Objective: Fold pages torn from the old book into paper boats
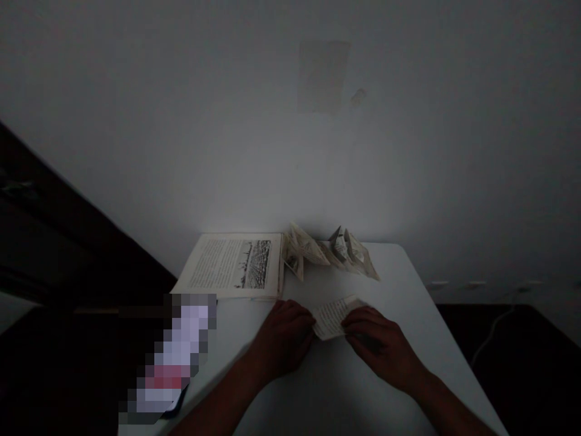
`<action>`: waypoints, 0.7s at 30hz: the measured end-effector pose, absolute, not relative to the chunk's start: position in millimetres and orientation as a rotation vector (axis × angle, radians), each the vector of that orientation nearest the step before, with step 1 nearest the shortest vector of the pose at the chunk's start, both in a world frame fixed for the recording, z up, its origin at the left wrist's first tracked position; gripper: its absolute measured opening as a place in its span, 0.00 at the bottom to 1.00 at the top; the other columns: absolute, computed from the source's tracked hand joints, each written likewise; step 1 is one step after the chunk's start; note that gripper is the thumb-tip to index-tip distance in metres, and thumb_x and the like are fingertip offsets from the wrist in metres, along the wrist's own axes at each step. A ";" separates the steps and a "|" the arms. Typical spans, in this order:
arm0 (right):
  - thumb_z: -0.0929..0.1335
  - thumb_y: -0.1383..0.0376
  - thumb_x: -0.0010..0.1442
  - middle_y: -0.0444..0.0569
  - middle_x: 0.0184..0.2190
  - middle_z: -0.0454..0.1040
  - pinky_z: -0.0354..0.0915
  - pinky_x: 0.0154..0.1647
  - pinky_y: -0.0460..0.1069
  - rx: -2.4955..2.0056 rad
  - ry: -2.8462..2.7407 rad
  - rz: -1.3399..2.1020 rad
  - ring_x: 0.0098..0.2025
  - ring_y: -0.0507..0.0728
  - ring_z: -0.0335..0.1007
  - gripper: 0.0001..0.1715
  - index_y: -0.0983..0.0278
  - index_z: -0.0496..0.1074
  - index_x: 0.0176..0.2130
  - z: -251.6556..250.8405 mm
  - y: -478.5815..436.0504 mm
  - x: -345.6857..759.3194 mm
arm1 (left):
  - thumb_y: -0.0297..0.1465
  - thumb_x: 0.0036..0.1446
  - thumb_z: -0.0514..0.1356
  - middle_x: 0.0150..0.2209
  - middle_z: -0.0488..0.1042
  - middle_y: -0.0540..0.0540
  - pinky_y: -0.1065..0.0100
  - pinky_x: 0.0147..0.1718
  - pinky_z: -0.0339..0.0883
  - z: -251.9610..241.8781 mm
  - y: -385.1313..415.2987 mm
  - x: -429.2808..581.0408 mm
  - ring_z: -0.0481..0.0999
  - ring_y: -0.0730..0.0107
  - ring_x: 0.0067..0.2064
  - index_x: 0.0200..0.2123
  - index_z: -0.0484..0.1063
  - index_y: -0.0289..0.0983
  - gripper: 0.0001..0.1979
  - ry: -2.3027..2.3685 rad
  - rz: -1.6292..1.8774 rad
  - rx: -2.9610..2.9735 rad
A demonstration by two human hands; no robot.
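Between my two hands is a small folded piece of printed paper [330, 318], held just above the white table. My left hand [289, 333] is closed with its fingertips pinching the paper's left edge. On the opposite side, my right hand [376, 336] grips the right edge between thumb and fingers. Beyond the hands stand folded paper boats [308, 247] made of printed pages, with more folded paper shapes [356, 251] beside them to the right. The undersides of my fingers are in shadow.
A printed book [218, 263] with a picture on its page lies at the table's back left. A pixelated phone-like object [175, 357] rests along the left edge. The white table [408, 303] meets the wall [227, 151] behind. A cable [490, 336] hangs at the right.
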State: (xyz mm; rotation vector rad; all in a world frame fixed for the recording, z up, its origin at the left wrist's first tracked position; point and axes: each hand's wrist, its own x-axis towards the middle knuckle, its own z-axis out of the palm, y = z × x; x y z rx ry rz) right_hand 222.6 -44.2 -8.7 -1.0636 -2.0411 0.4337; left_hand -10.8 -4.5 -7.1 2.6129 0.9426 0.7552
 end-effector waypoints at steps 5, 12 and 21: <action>0.67 0.67 0.55 0.53 0.42 0.73 0.64 0.48 0.59 -1.110 -2.064 0.218 0.47 0.61 0.68 0.16 0.61 0.69 0.45 -7.7 -47.7 224.5 | 0.27 0.58 0.53 0.34 0.74 0.44 0.62 0.38 0.62 -16.6 -1.9 -9.4 0.71 0.66 0.37 0.37 0.71 0.37 0.07 0.941 0.842 2.607; 0.69 0.68 0.52 0.55 0.53 0.64 0.59 0.51 0.64 -1.049 -2.193 -0.133 0.55 0.66 0.58 0.23 0.60 0.65 0.49 -8.1 -59.9 222.6 | 0.28 0.58 0.51 0.32 0.74 0.45 0.65 0.36 0.64 -16.3 -1.1 -13.4 0.71 0.67 0.35 0.35 0.70 0.37 0.08 1.057 0.884 2.492; 0.67 0.72 0.53 0.56 0.47 0.70 0.63 0.49 0.61 -0.946 -2.302 -0.115 0.50 0.63 0.65 0.19 0.63 0.68 0.46 -7.0 -60.0 219.8 | 0.29 0.57 0.53 0.29 0.73 0.48 0.69 0.32 0.65 -11.4 0.4 -15.3 0.71 0.69 0.32 0.31 0.70 0.37 0.07 1.266 0.815 2.281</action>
